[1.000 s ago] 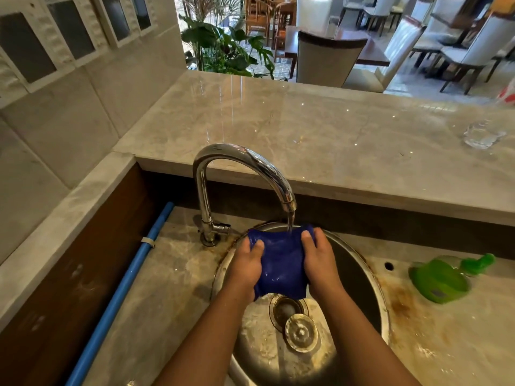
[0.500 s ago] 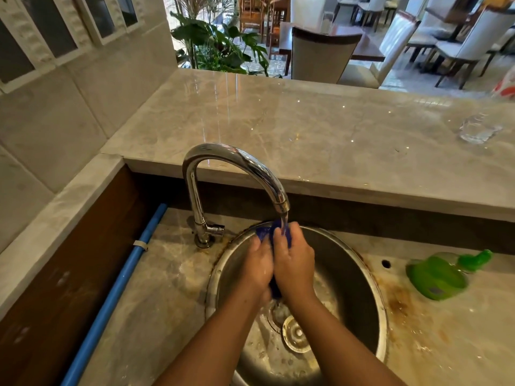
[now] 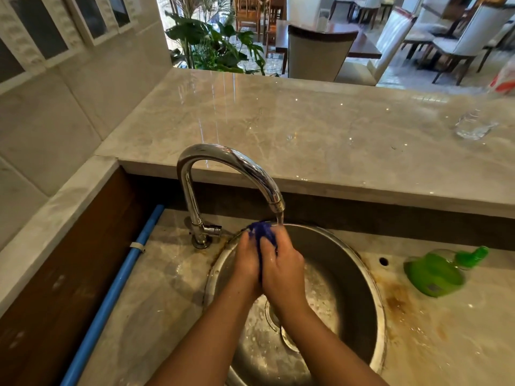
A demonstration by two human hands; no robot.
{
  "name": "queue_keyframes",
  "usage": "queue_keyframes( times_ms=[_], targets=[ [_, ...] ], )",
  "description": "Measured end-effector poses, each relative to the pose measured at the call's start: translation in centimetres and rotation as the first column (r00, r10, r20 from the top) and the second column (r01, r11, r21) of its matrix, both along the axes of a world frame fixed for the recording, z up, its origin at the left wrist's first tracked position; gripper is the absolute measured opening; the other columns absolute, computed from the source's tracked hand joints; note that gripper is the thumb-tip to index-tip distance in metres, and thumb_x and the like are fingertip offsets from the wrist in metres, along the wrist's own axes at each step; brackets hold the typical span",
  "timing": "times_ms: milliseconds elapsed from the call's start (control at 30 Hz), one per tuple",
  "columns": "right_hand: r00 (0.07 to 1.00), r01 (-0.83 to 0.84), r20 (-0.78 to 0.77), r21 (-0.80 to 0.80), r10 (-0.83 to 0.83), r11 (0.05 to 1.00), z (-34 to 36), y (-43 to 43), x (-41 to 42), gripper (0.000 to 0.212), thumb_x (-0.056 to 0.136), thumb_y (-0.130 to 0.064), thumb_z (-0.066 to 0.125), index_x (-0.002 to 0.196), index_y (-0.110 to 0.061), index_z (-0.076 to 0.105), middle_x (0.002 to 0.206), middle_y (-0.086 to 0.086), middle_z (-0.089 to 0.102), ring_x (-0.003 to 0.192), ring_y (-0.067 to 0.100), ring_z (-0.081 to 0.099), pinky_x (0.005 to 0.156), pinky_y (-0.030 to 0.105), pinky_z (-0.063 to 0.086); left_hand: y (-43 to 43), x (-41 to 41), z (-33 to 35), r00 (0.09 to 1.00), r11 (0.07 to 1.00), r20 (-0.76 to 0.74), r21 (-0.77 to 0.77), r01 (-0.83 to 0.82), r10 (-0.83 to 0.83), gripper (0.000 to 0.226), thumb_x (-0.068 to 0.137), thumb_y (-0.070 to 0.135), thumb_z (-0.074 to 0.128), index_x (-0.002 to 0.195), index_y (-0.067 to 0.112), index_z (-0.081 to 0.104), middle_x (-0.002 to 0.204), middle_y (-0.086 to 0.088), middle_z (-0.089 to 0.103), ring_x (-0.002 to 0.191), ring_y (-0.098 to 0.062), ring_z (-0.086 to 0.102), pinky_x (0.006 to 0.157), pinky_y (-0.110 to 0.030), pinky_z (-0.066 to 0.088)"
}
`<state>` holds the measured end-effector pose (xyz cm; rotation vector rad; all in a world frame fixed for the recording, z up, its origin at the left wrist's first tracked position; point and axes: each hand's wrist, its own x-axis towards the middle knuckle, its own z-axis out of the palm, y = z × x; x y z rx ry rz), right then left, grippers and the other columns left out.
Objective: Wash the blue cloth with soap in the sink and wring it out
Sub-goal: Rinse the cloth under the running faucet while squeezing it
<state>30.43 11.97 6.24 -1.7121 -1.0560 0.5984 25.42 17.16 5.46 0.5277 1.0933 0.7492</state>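
While water runs from the tap (image 3: 231, 174), the cloth (image 3: 263, 235) sits bunched just under its spout, over the sink (image 3: 362, 277), pinched between the left hand (image 3: 246, 263) and right hand (image 3: 281, 267), both clenched on it; its length runs from the spout toward the wrists, equally near each hand.

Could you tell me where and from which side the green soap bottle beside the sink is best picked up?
Probably around its broad body, from above with the right hand: the green soap bottle lies on its side right of the sink, its narrow cap end pointing away to the right.
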Motion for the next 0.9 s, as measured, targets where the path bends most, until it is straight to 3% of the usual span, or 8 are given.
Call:
queue_keyframes(
  times_ms=[33, 100, 200, 300, 467, 567, 667, 900],
  targets=[
    [0.988, 0.030, 0.152, -0.024, -0.026, 0.999, -0.2, 0.4, -0.1, 0.016, 0.103, -0.025, 0.047, 0.111, -0.022, 0.060, 0.092, -0.004, 0.069, 0.082, 0.011, 0.065, 0.071, 0.030, 0.054, -0.5, 0.1, 0.0, 0.997, 0.999, 0.077, -0.041, 0.032, -0.029, 0.043, 0.108, 0.036, 0.035, 0.095, 0.008, 0.065, 0.071, -0.007, 0.070, 0.071, -0.019, 0.066, 0.066, -0.027, 0.053],
    [0.970, 0.107, 0.227, -0.055, -0.091, 0.993, -0.8, 1.3, 0.6, 0.017, 0.103, -0.029, 0.044, 0.105, -0.021, 0.059, 0.086, -0.002, 0.067, 0.076, 0.016, 0.064, 0.066, 0.038, 0.054, -1.4, 0.1, -0.4, 0.989, 0.996, 0.139, -0.056, 0.066, -0.058, 0.039, 0.108, 0.035, 0.037, 0.105, 0.011, 0.066, 0.082, -0.009, 0.072, 0.074, -0.019, 0.070, 0.066, -0.029, 0.052],
    [0.988, 0.153, 0.058, -0.162, -0.145, 0.975, -1.5, 2.5, 3.0, 0.020, 0.105, -0.029, 0.041, 0.092, -0.021, 0.055, 0.079, -0.002, 0.062, 0.071, 0.016, 0.062, 0.061, 0.033, 0.052, -1.7, 0.2, -0.8, 0.990, 0.999, 0.140, 0.007, 0.036, -0.036, 0.029, 0.107, 0.023, 0.043, 0.133, 0.023, 0.056, 0.113, -0.011, 0.072, 0.093, -0.024, 0.073, 0.062, -0.034, 0.060],
    [0.971, 0.208, -0.068, -0.247, -0.231, 0.946, -2.1, 2.9, 4.5, 0.019, 0.105, -0.022, 0.044, 0.092, -0.017, 0.056, 0.079, -0.006, 0.058, 0.072, 0.013, 0.058, 0.058, 0.021, 0.040, -1.7, 0.3, -0.4, 0.988, 0.996, 0.142, 0.081, 0.046, -0.057, 0.036, 0.104, 0.016, 0.048, 0.139, 0.023, 0.050, 0.119, -0.008, 0.070, 0.099, -0.022, 0.072, 0.071, -0.036, 0.061],
    [0.967, 0.143, -0.218, 0.030, -0.133, 0.989, -0.1, 0.1, 2.6, 0.014, 0.104, -0.017, 0.047, 0.097, -0.017, 0.060, 0.082, -0.003, 0.064, 0.067, 0.001, 0.060, 0.060, 0.018, 0.048, 0.4, -0.7, 0.1, 0.999, 0.989, 0.045, 0.150, 0.005, -0.012, 0.020, 0.103, 0.019, 0.051, 0.121, 0.026, 0.056, 0.117, -0.010, 0.069, 0.104, -0.028, 0.070, 0.081, -0.045, 0.059],
    [0.999, -0.015, -0.037, 0.078, 0.018, 0.997, 0.2, -0.9, 0.4, 0.014, 0.101, -0.017, 0.050, 0.105, -0.024, 0.062, 0.089, -0.008, 0.067, 0.080, 0.005, 0.064, 0.069, 0.021, 0.052, 0.7, -0.5, 0.1, 0.998, 0.999, 0.051, 0.046, 0.021, -0.024, 0.021, 0.105, 0.028, 0.044, 0.104, 0.017, 0.063, 0.091, -0.009, 0.073, 0.080, -0.019, 0.073, 0.068, -0.032, 0.057],
    [0.990, 0.062, 0.126, -0.008, -0.060, 0.998, -0.2, 0.4, 0.3, 0.016, 0.103, -0.022, 0.045, 0.102, -0.022, 0.061, 0.086, -0.004, 0.067, 0.077, 0.009, 0.064, 0.065, 0.026, 0.051, -0.7, 0.0, 0.1, 0.985, 0.992, 0.127, -0.012, 0.123, -0.120, 0.033, 0.104, 0.034, 0.043, 0.107, 0.012, 0.066, 0.083, -0.007, 0.072, 0.075, -0.017, 0.072, 0.066, -0.029, 0.055],
    [0.964, 0.176, -0.144, -0.291, -0.225, 0.940, -2.7, 3.0, 4.2, 0.021, 0.104, -0.020, 0.043, 0.093, -0.014, 0.060, 0.085, 0.001, 0.064, 0.078, 0.018, 0.061, 0.068, 0.029, 0.044, -2.1, -0.1, -0.1, 0.987, 0.988, 0.104, 0.106, 0.115, -0.126, 0.033, 0.105, 0.014, 0.046, 0.136, 0.022, 0.052, 0.121, -0.010, 0.069, 0.105, -0.026, 0.070, 0.086, -0.045, 0.058]
  ],
)
